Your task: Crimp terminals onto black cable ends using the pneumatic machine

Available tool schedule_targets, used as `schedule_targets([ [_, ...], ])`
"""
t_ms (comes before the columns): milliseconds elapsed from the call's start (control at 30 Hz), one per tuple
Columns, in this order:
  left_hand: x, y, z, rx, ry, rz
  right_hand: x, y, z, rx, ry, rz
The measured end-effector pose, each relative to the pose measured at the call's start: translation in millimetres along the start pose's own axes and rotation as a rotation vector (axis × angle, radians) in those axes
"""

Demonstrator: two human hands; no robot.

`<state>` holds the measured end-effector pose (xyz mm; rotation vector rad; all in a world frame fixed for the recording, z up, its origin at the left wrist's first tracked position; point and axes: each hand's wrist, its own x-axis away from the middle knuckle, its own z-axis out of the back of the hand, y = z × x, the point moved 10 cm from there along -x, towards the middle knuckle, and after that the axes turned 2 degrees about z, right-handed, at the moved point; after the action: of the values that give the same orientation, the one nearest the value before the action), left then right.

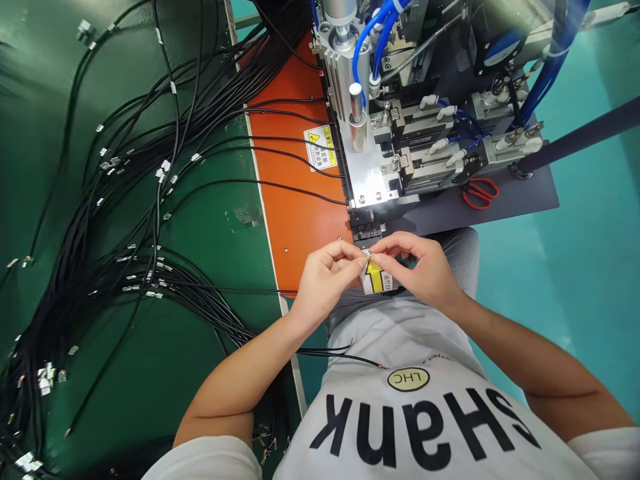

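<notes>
Both hands meet at the machine's front edge, fingertips almost touching. My left hand (327, 277) is closed in a pinch on the end of a black cable (255, 291), which runs in from the left beneath the wrist. Thin coloured wires (368, 255) show between the fingertips. My right hand (425, 270) also pinches these wires from the other side. Just below the fingertips is a white label with a yellow arrow (376, 279), on the machine's front part. The exact wire tips are too small to make out.
Many black cables (190, 283) with white tags lie across the green table (240, 247). Several run over an orange plate (305, 220) into the machine (360, 180), which carries pneumatic cylinders and blue hoses. Red-handled scissors (480, 193) lie on its dark base. Two cable ends (360, 359) hang near my lap.
</notes>
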<state>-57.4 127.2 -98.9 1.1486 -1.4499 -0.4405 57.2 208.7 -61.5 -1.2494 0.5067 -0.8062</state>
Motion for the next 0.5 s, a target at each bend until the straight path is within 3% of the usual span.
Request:
schedule_targets([
  [200,1.5,4.1,-2.4,-0.087,0.002,-0.054,0.6,-7.6,-0.5,0.159,0.017,0.076],
  [267,5.3,13.4,-1.1,-0.186,0.05,-0.183,1.3,-5.0,-0.9,0.138,-0.003,0.055],
  [367,18.5,33.5,-7.1,-0.425,0.102,-0.499,5.2,3.1,-4.3,-0.005,-0.082,-0.032],
  [433,27.4,40.0,-16.5,-0.538,0.078,-0.673,10.0,8.8,-8.0,-0.102,-0.148,-0.095],
  [500,29.3,40.0,-22.3,-0.587,0.038,-0.73,13.3,13.7,-8.1,-0.145,-0.177,-0.127],
])
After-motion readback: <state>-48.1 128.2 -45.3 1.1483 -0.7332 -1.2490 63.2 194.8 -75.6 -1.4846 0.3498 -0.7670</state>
